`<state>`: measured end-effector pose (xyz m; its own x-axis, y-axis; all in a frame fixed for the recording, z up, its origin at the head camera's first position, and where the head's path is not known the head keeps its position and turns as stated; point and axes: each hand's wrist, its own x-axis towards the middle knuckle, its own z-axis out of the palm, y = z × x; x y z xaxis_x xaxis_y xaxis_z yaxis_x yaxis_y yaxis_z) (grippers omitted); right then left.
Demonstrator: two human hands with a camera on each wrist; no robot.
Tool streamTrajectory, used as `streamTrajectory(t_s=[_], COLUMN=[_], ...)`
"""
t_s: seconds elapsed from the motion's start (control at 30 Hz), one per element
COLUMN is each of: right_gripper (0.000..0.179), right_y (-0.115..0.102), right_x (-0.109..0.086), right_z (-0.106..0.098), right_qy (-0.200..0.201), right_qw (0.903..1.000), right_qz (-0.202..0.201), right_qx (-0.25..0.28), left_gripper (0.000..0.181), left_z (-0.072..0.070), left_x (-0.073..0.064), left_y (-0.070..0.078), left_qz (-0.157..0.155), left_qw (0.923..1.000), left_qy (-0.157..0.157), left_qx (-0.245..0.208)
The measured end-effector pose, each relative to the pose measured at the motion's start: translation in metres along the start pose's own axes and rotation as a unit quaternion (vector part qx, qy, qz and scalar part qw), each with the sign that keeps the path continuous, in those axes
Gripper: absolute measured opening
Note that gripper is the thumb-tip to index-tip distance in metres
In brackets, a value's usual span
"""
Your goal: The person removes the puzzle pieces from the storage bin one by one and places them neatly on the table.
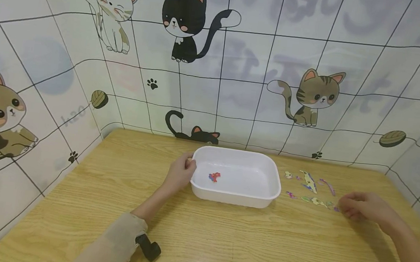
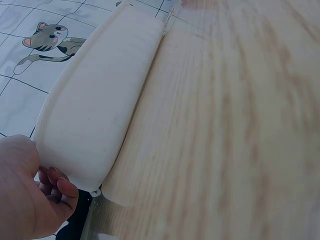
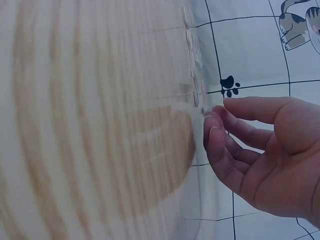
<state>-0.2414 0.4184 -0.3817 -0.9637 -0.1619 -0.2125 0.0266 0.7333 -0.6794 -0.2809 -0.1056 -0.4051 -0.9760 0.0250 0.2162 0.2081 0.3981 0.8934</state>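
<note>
A white plastic tray [image 1: 233, 198] stands on the wooden table, with a small red and blue flat cut-out [image 1: 214, 177] lying inside on its left part. My left hand [image 1: 182, 171] grips the tray's left end, thumb at the rim and fingers curled against the outer wall, as the left wrist view shows too. To the right of the tray my right hand [image 1: 365, 207] hovers low beside a tiny purple piece [image 1: 336, 208]. In the right wrist view its fingers [image 3: 216, 145] are loosely bent, with a gap below the thumb and nothing visible in it.
Several small colourful flat pieces lie between tray and right hand, among them a yellow and blue one [image 1: 309, 182], a pink-purple strip [image 1: 328, 187] and a yellow-green one [image 1: 315, 201]. A cat-patterned tiled cloth [image 1: 244, 100] rises behind the table [image 1: 214, 234].
</note>
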Motion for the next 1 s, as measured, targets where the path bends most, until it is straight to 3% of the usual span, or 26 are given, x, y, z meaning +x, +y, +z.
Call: streamTrajectory(t_s=[0.27,1.0], right_gripper=[0.055,0.047], right_y=[-0.018,-0.101], right_x=[0.001,0.014], right_z=[0.003,0.042], right_qy=[0.041,0.053], right_qw=[0.9986,0.9913], right_qz=[-0.031,-0.113], right_qx=[-0.014,0.043], left_gripper=[0.039,0.038], left_z=[0.0,0.001], left_x=[0.0,0.0], left_y=[0.0,0.001], left_qz=[-0.003,-0.001], left_qw=[1.0,1.0], left_qy=[-0.003,-0.001], left_qx=[-0.007,-0.002])
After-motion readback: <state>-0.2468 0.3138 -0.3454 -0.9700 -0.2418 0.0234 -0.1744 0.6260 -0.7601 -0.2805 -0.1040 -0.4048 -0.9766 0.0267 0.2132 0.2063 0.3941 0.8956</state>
